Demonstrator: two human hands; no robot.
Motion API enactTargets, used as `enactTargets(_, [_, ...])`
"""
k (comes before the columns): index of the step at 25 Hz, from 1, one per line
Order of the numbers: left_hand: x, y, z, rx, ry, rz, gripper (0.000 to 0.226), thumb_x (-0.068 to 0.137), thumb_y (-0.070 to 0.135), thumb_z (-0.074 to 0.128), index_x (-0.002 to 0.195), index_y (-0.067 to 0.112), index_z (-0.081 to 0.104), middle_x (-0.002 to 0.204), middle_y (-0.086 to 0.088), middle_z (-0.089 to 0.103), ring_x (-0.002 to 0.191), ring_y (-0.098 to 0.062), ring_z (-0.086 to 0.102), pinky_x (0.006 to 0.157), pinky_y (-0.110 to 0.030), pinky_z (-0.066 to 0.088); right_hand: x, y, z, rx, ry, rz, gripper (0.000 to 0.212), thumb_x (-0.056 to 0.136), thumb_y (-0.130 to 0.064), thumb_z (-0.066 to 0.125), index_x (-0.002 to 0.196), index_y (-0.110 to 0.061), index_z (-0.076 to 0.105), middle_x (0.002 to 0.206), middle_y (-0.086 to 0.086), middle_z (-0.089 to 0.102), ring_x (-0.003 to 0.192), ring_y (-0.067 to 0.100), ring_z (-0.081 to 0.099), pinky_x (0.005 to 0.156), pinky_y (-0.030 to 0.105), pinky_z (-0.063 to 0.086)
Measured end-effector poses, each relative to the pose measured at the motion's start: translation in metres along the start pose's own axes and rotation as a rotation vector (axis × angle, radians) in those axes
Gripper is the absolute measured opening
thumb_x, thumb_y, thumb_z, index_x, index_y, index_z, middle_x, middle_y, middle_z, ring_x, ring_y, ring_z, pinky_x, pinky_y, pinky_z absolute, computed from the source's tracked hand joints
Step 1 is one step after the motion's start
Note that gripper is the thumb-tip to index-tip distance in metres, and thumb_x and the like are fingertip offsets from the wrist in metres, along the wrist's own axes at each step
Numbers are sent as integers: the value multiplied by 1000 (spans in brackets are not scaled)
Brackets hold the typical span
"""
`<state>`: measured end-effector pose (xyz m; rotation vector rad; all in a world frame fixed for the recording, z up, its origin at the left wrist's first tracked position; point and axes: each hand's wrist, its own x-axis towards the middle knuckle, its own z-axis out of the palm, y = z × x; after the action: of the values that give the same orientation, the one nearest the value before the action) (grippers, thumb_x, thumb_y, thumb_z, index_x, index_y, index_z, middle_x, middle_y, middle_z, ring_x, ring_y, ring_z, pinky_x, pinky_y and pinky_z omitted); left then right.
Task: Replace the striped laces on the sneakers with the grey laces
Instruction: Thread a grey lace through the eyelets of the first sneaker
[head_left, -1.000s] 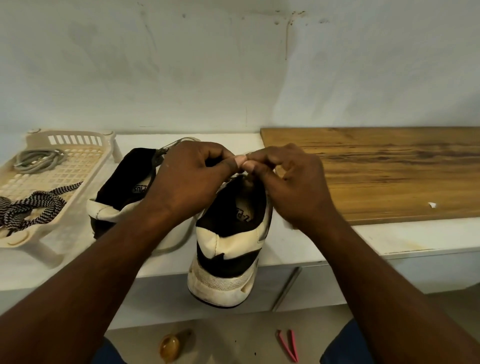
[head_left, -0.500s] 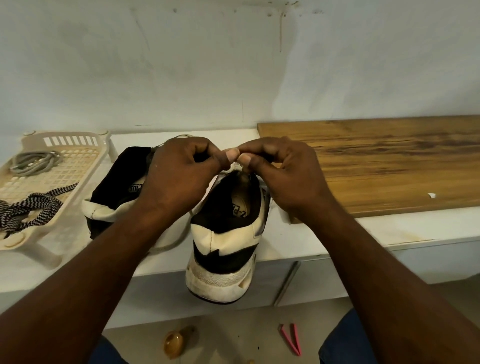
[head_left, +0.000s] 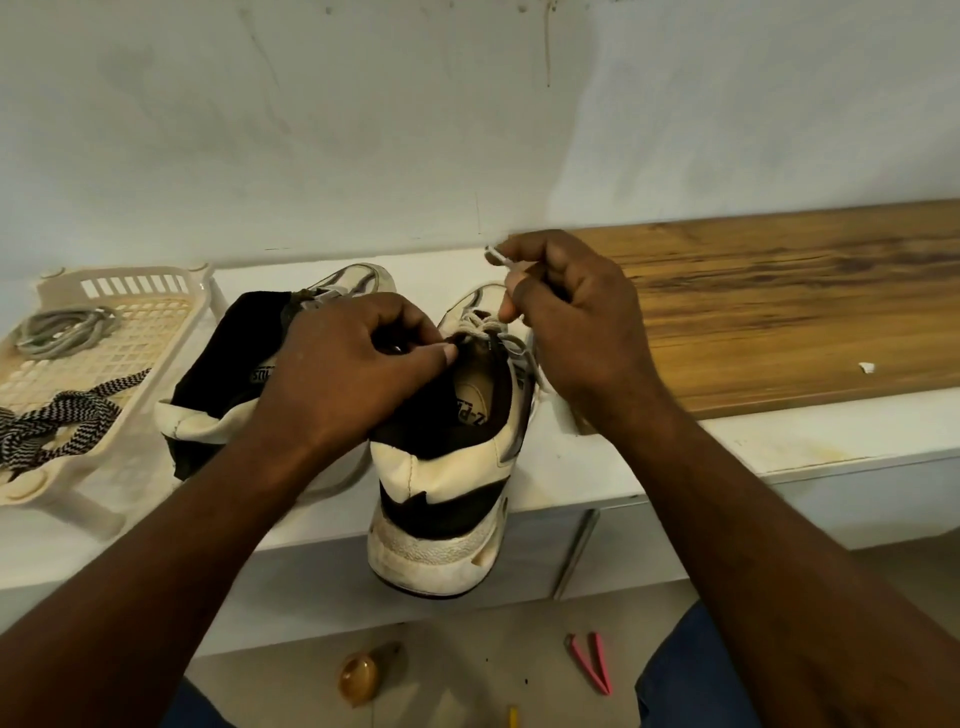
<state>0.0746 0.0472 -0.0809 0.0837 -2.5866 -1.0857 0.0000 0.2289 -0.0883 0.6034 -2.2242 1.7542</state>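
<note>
Two white-and-black sneakers stand on the white counter. The nearer sneaker (head_left: 447, 483) hangs its heel over the counter edge and has a grey lace (head_left: 480, 325) threaded through its eyelets. My right hand (head_left: 566, 322) pinches that lace's end, whose tip sticks up by the wall. My left hand (head_left: 358, 374) grips the tongue and collar of the same sneaker, thumb at the top eyelets. The second sneaker (head_left: 218, 395) lies behind my left hand, partly hidden. A striped lace (head_left: 57, 421) and another grey lace (head_left: 65, 330) lie in the cream basket (head_left: 156, 332).
A wooden board (head_left: 789, 306) covers the counter to the right, with a small white scrap (head_left: 866, 368) on it. The wall stands close behind. On the floor below lie pink tweezers (head_left: 589, 662) and a brownish round object (head_left: 358, 678).
My hands were pinched together above the sneaker's tongue. Now my right hand has pulled the lace end up and to the right, while my left hand has dropped onto the tongue.
</note>
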Motion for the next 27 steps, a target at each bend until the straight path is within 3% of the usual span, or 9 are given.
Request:
enactTargets(4, [1,-3,3,9,93,-14,15,94,33,69,80,32,75,74,16,72,75,7,68,59,-5,48,-6,0,6,-98,-53,-50,18,97,-14,66,102,-22,82,89,-16,74,84,-1,68,75,17,53])
enactTargets(8, [3,-8,9,-219,93,-171,24,97,24,66,78,18,79,71,4,75,70,-8,72,62,-20,56,-11,2,13,-264,-51,-145,14,89,-20,74,94,-30,82,93,-16,70,91,0,63,77,16,51])
enactTargets(12, [-1,-6,14,-422,50,-250,19,98,21,66,85,17,80,78,-1,78,79,-16,76,74,-27,61,-13,1,16,-347,-76,-163,15,86,-24,76,97,-32,83,93,-17,76,93,4,66,88,34,56])
enactTargets(17, [-5,-4,14,-425,38,-239,15,97,25,66,91,20,79,82,2,78,81,-12,76,72,-20,59,-13,-3,12,-353,-66,-104,10,83,-28,82,90,-32,76,77,-20,71,84,1,66,79,22,54])
enactTargets(24, [-6,-5,14,-476,32,-224,13,96,22,67,95,15,79,85,-1,78,80,-14,75,71,-21,59,-12,-2,12,-482,-152,-190,6,86,-25,73,87,-31,73,86,-19,68,92,9,52,80,13,31])
enactTargets(27, [-7,-2,13,-530,5,-211,12,95,18,67,97,13,78,86,-3,78,78,-11,75,70,-20,58,-12,-3,13,-505,-148,-175,2,85,-29,72,87,-30,71,86,-18,67,93,10,52,77,15,32])
